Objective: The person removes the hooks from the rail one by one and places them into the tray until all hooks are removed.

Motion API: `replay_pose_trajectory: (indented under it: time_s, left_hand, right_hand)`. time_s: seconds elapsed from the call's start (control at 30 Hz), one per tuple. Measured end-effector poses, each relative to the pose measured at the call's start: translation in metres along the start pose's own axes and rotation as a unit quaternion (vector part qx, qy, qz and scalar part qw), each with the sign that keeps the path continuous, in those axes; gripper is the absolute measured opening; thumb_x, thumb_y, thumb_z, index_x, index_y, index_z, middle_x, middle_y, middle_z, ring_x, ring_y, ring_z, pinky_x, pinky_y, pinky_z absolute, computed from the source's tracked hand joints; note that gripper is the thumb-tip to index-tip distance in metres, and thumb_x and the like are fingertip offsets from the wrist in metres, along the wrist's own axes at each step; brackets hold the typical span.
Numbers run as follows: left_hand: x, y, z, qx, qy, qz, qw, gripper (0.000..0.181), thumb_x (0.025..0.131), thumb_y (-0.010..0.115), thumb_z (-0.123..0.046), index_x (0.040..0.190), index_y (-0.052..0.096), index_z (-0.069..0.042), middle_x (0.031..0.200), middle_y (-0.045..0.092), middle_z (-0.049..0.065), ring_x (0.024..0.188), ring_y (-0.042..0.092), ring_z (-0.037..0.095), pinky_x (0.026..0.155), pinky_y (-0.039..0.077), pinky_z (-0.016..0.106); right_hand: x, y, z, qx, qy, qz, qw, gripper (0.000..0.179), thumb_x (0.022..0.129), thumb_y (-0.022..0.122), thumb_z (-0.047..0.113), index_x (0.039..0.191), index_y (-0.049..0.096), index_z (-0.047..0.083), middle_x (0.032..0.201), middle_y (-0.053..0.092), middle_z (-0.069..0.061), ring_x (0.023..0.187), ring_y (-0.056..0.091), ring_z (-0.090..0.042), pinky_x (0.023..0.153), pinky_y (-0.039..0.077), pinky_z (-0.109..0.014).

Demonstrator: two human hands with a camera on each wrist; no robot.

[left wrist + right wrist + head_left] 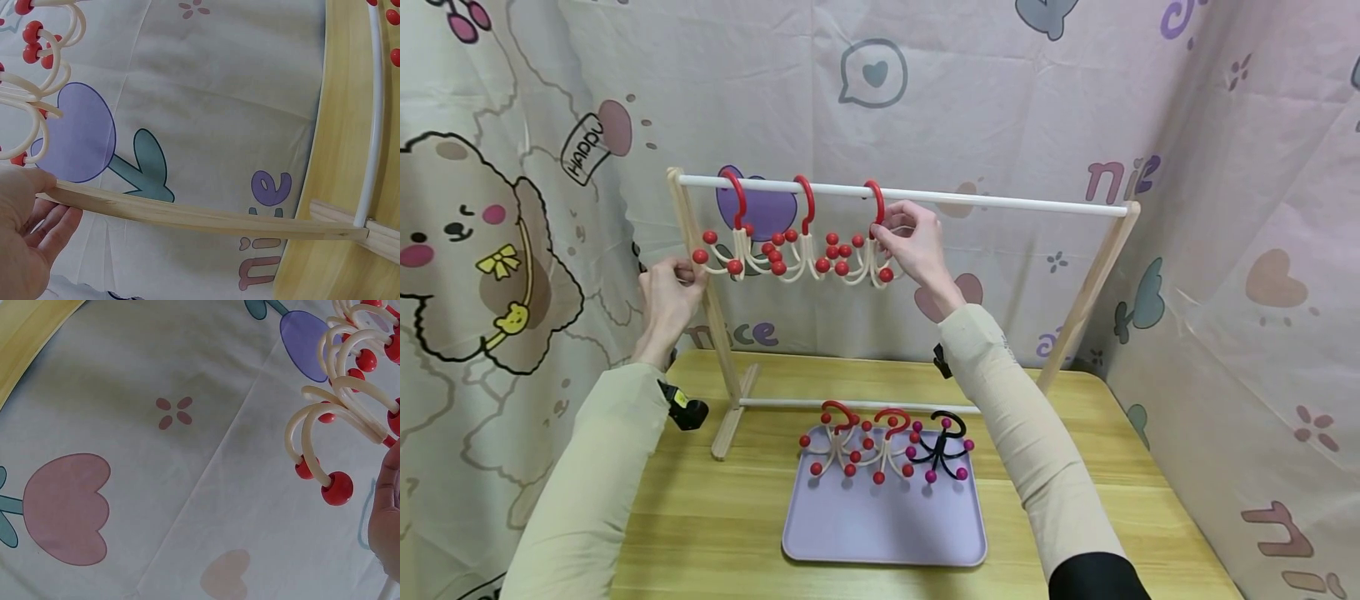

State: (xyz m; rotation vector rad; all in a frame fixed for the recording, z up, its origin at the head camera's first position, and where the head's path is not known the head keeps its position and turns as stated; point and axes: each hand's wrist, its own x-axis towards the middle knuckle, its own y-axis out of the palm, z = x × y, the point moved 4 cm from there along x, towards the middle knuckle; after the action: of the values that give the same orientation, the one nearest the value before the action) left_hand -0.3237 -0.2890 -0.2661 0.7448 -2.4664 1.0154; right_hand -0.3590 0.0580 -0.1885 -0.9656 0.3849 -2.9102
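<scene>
My left hand (670, 292) grips the left wooden post (187, 215) of a hanging rack, thumb on one side and fingers on the other. Three hangers with red hooks and curved cream arms tipped with red balls hang from its white top rail (1015, 201): a left one (740, 246), a middle one (806, 242) and a right one (868, 262). My right hand (916, 242) pinches the right hanger low on its red hook, which loops over the rail. In the right wrist view, that hanger's cream arms (312, 425) spread beside the hand.
On the wooden table (700, 517), a lilac tray (883, 537) holds two more red-and-cream hangers (887, 454) and a black hanger (939, 450) with magenta balls. A white lower bar (782, 403) runs behind the tray. Printed curtains (970, 92) surround the table.
</scene>
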Motion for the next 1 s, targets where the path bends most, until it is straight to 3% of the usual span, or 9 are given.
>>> replay_pose_trajectory:
  time_s: [0.1, 0.33, 0.47, 0.63, 0.73, 1.0]
  left_hand:
    - [-0.0001, 0.0008, 0.0006, -0.001, -0.001, 0.002, 1.0000, 0.034, 0.098, 0.058, -0.019, 0.115, 0.065, 0.010, 0.109, 0.070, 0.031, 0.100, 0.065, 0.040, 0.077, 0.039, 0.029]
    - [-0.0002, 0.0011, 0.0010, -0.002, -0.001, 0.000, 1.0000, 0.033, 0.099, 0.058, -0.018, 0.115, 0.065, 0.010, 0.109, 0.070, 0.032, 0.102, 0.063, 0.041, 0.081, 0.040, 0.033]
    - [-0.0001, 0.0010, 0.0005, -0.002, 0.000, 0.000, 1.0000, 0.033, 0.099, 0.058, -0.017, 0.114, 0.065, 0.010, 0.109, 0.069, 0.032, 0.102, 0.063, 0.042, 0.084, 0.040, 0.035]
    - [0.0003, 0.0010, -0.0008, -0.006, -0.002, 0.002, 1.0000, 0.033, 0.099, 0.058, -0.017, 0.115, 0.064, 0.011, 0.110, 0.069, 0.032, 0.105, 0.062, 0.043, 0.093, 0.042, 0.047]
    - [0.0005, 0.0003, -0.0015, -0.009, 0.003, -0.003, 1.0000, 0.033, 0.098, 0.057, -0.016, 0.114, 0.064, 0.012, 0.109, 0.069, 0.033, 0.107, 0.062, 0.044, 0.098, 0.041, 0.052]
    - [-0.0005, -0.0002, -0.0025, 0.000, 0.016, -0.017, 0.9997, 0.031, 0.098, 0.057, -0.015, 0.111, 0.066, 0.012, 0.105, 0.071, 0.032, 0.099, 0.066, 0.045, 0.094, 0.045, 0.050]
  right_hand:
    - [-0.0007, -0.0007, 0.0001, -0.005, -0.003, -0.002, 1.0000, 0.017, 0.091, 0.070, 0.005, 0.105, 0.067, -0.003, 0.089, 0.072, -0.020, 0.059, 0.066, -0.011, 0.062, 0.058, -0.032]
    - [-0.0016, -0.0012, 0.0011, -0.004, -0.011, -0.004, 0.9999, 0.016, 0.091, 0.069, 0.004, 0.105, 0.067, -0.004, 0.092, 0.073, -0.025, 0.075, 0.070, -0.040, 0.067, 0.060, -0.042]
    - [-0.0016, -0.0020, 0.0021, 0.004, -0.017, -0.006, 0.9998, 0.016, 0.091, 0.069, 0.002, 0.104, 0.066, -0.006, 0.092, 0.073, -0.027, 0.072, 0.071, -0.035, 0.066, 0.060, -0.039]
    - [-0.0015, -0.0032, 0.0025, 0.012, -0.022, -0.009, 0.9996, 0.016, 0.090, 0.068, 0.000, 0.104, 0.066, -0.007, 0.092, 0.073, -0.029, 0.064, 0.070, -0.017, 0.063, 0.060, -0.035]
    - [-0.0017, -0.0038, 0.0023, 0.013, -0.020, -0.010, 0.9997, 0.016, 0.090, 0.068, 0.001, 0.104, 0.066, -0.006, 0.093, 0.073, -0.028, 0.063, 0.069, -0.014, 0.064, 0.060, -0.033]
    - [-0.0036, -0.0067, 0.0020, 0.021, -0.013, -0.011, 0.9996, 0.022, 0.092, 0.069, 0.004, 0.109, 0.065, -0.007, 0.099, 0.072, -0.030, 0.078, 0.072, -0.037, 0.062, 0.056, -0.020]
